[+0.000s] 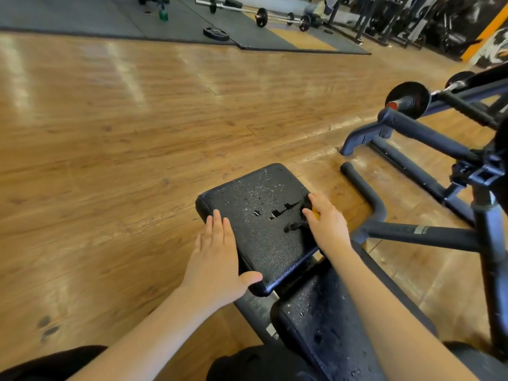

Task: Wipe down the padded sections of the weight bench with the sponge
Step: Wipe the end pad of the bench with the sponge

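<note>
- My right hand (327, 225) lies palm down on the seat pad (264, 226), at the pad's right edge, with the fingers pressed flat over the sponge (316, 214).
- Only a small yellow sliver of the sponge shows beneath my fingers; the rest is hidden under the hand.
- My left hand (217, 259) rests at the seat pad's left edge, fingers straight and close together, pointing toward the far end, holding nothing.
- The left thumb hooks over the pad's near left corner, touching the stitched seam.
- The seat pad is black and textured, dotted with water droplets across its far half.
- Near the middle of the pad the covering is torn in a few small ragged patches, just beside my right fingertips.
- A dark wet smear sits on the pad next to the right hand.
- The back pad (330, 325) begins just below the seat pad's near edge, also black and speckled with droplets; my right forearm crosses over it.
- The bench frame (412, 235) runs off to the right over the wooden floor (110, 133).
</note>
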`<state>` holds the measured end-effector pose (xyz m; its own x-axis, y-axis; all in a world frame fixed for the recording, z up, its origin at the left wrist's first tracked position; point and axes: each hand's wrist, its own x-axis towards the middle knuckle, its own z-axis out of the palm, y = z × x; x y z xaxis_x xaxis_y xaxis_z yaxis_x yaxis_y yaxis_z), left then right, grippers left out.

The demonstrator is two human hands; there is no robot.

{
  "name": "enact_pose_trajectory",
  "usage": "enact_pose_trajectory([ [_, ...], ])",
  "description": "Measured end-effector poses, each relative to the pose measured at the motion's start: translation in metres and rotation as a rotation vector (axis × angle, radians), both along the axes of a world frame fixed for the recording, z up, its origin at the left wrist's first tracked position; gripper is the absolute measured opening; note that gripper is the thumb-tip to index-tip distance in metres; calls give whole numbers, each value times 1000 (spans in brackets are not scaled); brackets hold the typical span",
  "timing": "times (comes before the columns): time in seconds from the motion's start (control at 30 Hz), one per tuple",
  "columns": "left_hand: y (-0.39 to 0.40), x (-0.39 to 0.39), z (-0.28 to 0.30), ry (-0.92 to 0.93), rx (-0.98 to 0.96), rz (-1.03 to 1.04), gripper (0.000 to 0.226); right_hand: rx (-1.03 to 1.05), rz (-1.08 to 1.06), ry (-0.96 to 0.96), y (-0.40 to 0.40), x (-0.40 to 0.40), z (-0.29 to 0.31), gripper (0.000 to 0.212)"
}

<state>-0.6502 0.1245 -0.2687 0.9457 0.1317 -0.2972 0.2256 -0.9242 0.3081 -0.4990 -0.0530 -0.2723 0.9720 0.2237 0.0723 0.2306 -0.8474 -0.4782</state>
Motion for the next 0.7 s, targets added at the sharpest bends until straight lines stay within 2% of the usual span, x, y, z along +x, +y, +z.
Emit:
enact_pose_trajectory([
  [0.1, 3, 0, -2, -22, -37, 28, 119, -16, -150, -52, 10, -12, -8, 46],
  [0.17, 5, 0, -3, -31, -68, 50, 124, -40, -134, -41, 16, -19, -6, 47],
  [0.23, 5, -1, -5, -39, -93, 54, 125, -63, -21, -49, 28, -36, -4, 48],
  [0.37, 9, -2, -8, -73, -125, 41, 127, -62, 346, -136, 57, -89, -8, 43],
  [0.5, 13, -3, -8, -66, -81, -17, 129, -57, 505, -101, 53, -93, -4, 43],
  [0.6, 18, -4, -7, -87, -72, -32, 118, -78, 684, -61, 50, -90, -1, 45],
  [0.7, 21, -5, -7, -94, -74, -36, 116, -76, 739, -17, 48, -85, -1, 43],
])
